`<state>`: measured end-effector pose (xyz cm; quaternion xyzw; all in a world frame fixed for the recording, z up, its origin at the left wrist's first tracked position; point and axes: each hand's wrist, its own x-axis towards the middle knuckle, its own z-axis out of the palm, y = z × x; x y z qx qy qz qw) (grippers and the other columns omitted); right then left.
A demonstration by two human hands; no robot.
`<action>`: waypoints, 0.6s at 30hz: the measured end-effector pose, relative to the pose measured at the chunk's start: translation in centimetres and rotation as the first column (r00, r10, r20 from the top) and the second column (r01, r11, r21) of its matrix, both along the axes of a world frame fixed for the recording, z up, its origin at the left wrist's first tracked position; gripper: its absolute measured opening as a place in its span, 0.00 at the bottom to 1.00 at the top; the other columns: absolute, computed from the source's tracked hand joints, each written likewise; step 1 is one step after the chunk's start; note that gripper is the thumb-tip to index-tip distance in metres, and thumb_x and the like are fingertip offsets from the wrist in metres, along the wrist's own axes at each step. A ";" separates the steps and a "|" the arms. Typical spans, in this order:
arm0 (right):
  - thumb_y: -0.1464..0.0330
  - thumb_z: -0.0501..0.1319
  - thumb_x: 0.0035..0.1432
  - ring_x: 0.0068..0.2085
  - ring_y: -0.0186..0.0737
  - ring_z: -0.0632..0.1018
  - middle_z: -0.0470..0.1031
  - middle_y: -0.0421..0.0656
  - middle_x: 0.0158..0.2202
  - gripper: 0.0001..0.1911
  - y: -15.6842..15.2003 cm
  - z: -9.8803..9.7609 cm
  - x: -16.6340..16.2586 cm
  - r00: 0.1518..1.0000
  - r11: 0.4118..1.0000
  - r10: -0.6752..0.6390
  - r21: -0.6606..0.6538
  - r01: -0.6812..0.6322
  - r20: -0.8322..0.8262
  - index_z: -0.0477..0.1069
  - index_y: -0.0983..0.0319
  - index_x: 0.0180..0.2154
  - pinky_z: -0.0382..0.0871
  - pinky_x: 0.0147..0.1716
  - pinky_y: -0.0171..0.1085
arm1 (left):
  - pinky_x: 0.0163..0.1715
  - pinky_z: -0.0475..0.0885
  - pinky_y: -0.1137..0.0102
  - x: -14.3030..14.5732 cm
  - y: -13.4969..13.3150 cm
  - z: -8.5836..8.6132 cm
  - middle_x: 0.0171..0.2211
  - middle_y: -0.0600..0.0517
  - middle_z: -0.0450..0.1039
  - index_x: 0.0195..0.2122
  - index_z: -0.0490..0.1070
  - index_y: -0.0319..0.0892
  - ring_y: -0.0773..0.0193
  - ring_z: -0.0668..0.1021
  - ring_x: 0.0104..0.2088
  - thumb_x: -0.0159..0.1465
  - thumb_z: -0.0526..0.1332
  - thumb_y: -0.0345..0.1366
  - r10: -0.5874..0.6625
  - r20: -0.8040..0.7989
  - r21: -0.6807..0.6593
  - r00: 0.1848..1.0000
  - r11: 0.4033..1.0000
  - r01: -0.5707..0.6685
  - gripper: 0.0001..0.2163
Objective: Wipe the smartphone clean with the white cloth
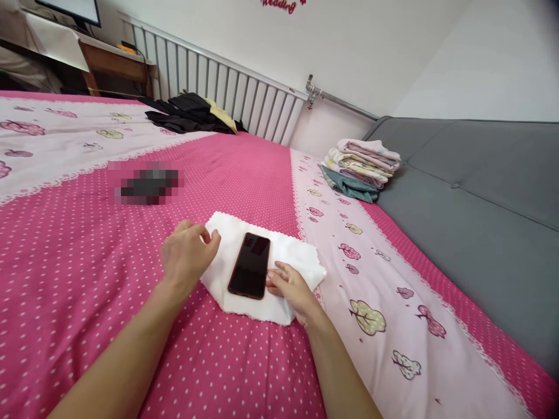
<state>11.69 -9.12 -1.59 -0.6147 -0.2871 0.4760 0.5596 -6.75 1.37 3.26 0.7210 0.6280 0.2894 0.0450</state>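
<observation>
A smartphone [250,266] with a dark screen and a reddish edge lies face up on a white cloth [297,256] with a scalloped edge. The cloth is spread on the pink dotted bed cover. My left hand [188,251] hovers at the cloth's left edge, fingers loosely curled, with a gap between thumb and forefinger and nothing seen in them. Close against the phone's lower right side is my right hand [292,285], its fingers apart and the tips at or touching the phone's edge. It does not grip the phone.
A dark blurred-out object [148,185] rests on the bed to the left. Dark clothes [187,110] lie at the far edge by a radiator [218,73]. Folded fabrics [360,166] are stacked against the grey headboard [471,180]. A desk [116,61] with a monitor stands far left.
</observation>
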 end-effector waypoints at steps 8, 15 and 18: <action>0.69 0.65 0.51 0.31 0.34 0.77 0.78 0.45 0.34 0.17 0.1 0.2 0.4 0.992 0.999 -0.003 -0.054 -0.004 -0.124 0.70 0.66 0.44 0.72 0.30 0.32 | 0.33 0.67 0.66 2.3 -1.0 -2.0 0.32 0.47 0.78 0.41 0.75 0.40 0.53 0.78 0.35 0.59 0.52 0.52 -0.428 0.105 -0.264 0.898 0.859 0.440 0.22; 0.63 0.66 0.49 0.30 0.31 0.75 0.77 0.43 0.32 0.15 0.1 1.2 0.4 0.944 0.983 0.184 0.067 -0.172 -0.273 0.75 0.66 0.38 0.68 0.32 0.30 | 0.39 0.69 0.64 2.2 -0.8 -2.0 0.36 0.45 0.78 0.51 0.70 0.38 0.49 0.78 0.40 0.54 0.55 0.59 -0.380 0.302 -0.372 0.874 0.797 0.475 0.32; 0.59 0.66 0.49 0.34 0.36 0.77 0.78 0.45 0.35 0.18 0.2 0.9 0.1 0.948 0.983 0.163 0.130 -0.132 -0.274 0.75 0.65 0.38 0.70 0.36 0.35 | 0.40 0.70 0.63 2.4 -0.9 -2.3 0.39 0.44 0.78 0.53 0.67 0.37 0.50 0.78 0.40 0.53 0.57 0.60 -0.389 0.516 -0.396 0.764 0.682 0.615 0.35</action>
